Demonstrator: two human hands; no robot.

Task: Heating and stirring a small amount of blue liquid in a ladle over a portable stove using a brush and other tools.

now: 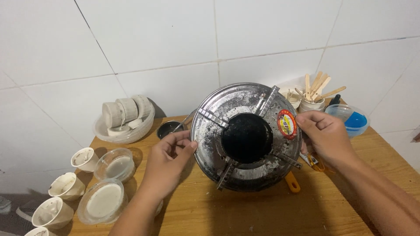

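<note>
A round silver gas stove [245, 105] with a black burner hole in its middle is tilted up so its top faces me, above a wooden table [262, 209]. My left hand [168, 161] grips its left rim with thumb and fingers. My right hand [326, 137] grips the right rim, beside a round red and yellow sticker [287, 124]. A yellow knob [292, 182] sticks out below the stove.
A clear bowl of pale wax blocks [124, 120] sits at the back left. Several white cups [65, 185] and clear tubs of pale wax [105, 201] line the left edge. A cup of wooden sticks [316, 94] and a tub with blue contents [350, 118] stand at the back right. A small dark metal cup [168, 128] with a spoon is behind my left hand.
</note>
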